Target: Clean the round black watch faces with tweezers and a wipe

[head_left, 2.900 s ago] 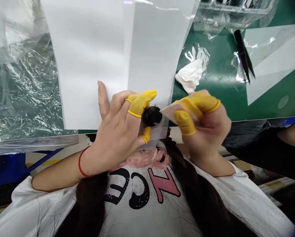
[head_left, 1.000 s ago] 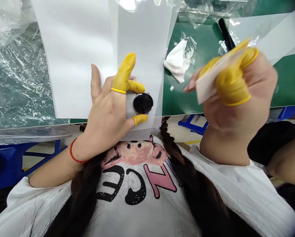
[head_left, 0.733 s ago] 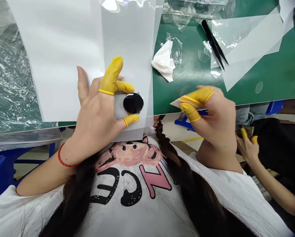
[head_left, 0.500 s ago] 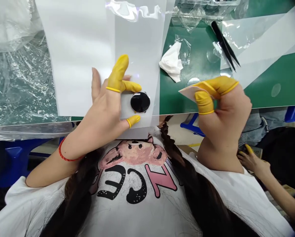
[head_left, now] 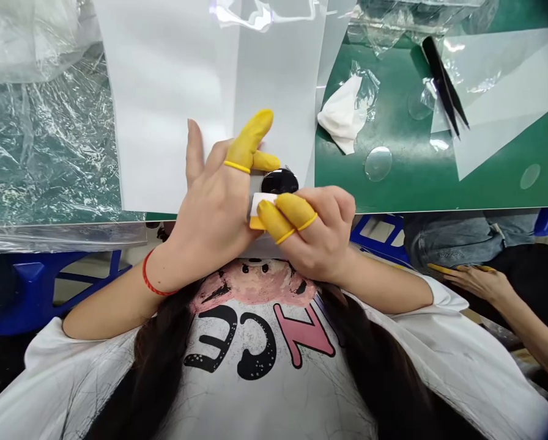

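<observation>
A glossy black round disc [head_left: 281, 179], like a watch face, sits at the front of the white sheet [head_left: 168, 110]. My left hand [head_left: 214, 205], with yellow finger cots, curls around its left side and steadies it; a covered finger touches its upper edge, and the thumb is hidden. Close against the disc's lower edge, my right hand [head_left: 317, 229] pinches a small white folded wipe [head_left: 261, 200] between two yellow-covered fingers. The wipe and fingers hide the lower part of the disc.
Right of the sheet on the green table [head_left: 402, 195] lie a crumpled white tissue [head_left: 342, 116], black tweezers [head_left: 443, 85] and clear round films [head_left: 378, 164]. Clear plastic bags [head_left: 40, 36] cover the left. A co-worker's hand [head_left: 478, 281] is at far right.
My right hand has come left from over the green table, carrying the wipe to the disc's lower edge. My left hand stays at the disc. The view has shifted slightly.
</observation>
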